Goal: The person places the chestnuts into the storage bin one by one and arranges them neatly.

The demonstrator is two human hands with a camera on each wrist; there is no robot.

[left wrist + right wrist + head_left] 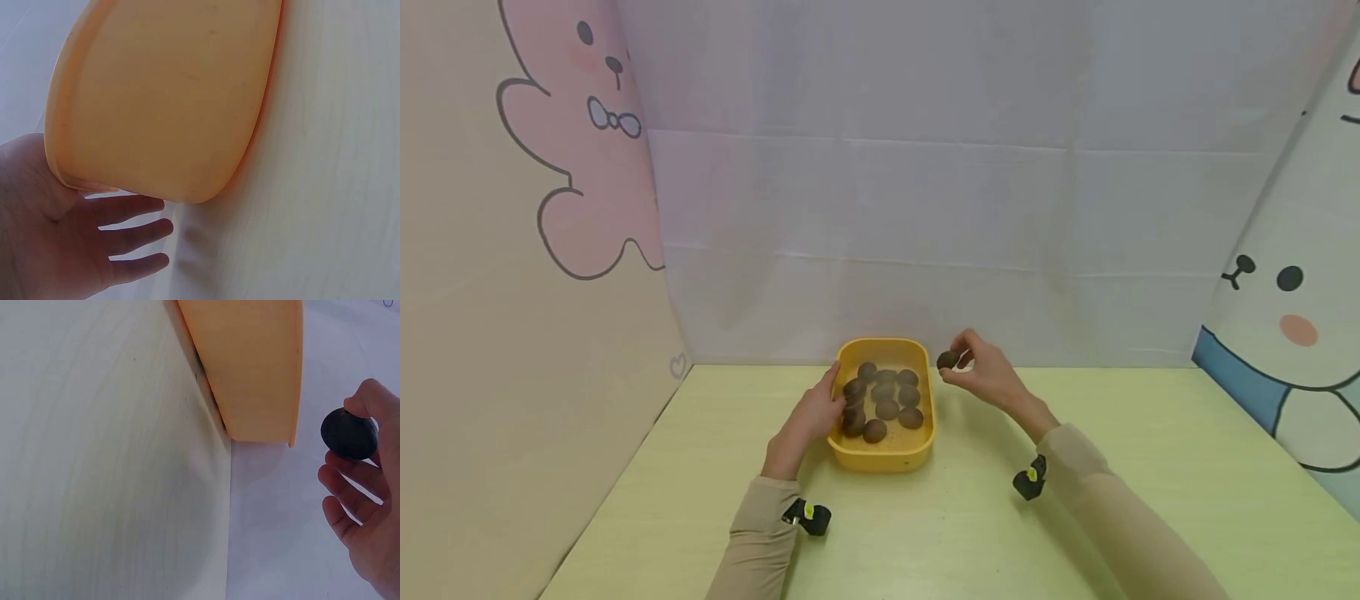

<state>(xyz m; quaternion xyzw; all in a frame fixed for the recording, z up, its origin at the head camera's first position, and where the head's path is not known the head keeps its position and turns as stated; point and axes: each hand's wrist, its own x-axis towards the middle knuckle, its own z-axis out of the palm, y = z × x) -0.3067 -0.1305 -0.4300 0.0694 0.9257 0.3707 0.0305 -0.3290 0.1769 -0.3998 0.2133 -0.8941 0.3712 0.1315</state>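
Observation:
A yellow plastic bin (883,461) stands on the table near the back wall, with several dark, egg-shaped pieces (887,409) lying inside. At its left side my left hand (811,417) holds the rim, the thumb over the edge and the other fingers outside. In the left wrist view, three fingers of that hand (75,244) stretch out beside the bin's wall (169,106). Just right of the bin, my right hand (992,377) pinches one dark, egg-shaped piece (947,359) in the air. The right wrist view shows this piece (349,434) between thumb and fingers.
The pale yellow-green table (955,533) meets a white sheet wall (865,208) right behind the bin. Side panels carry a pink cartoon animal (568,150) on the left and a white one (1262,333) on the right. A small black camera (808,517) sits at each wrist.

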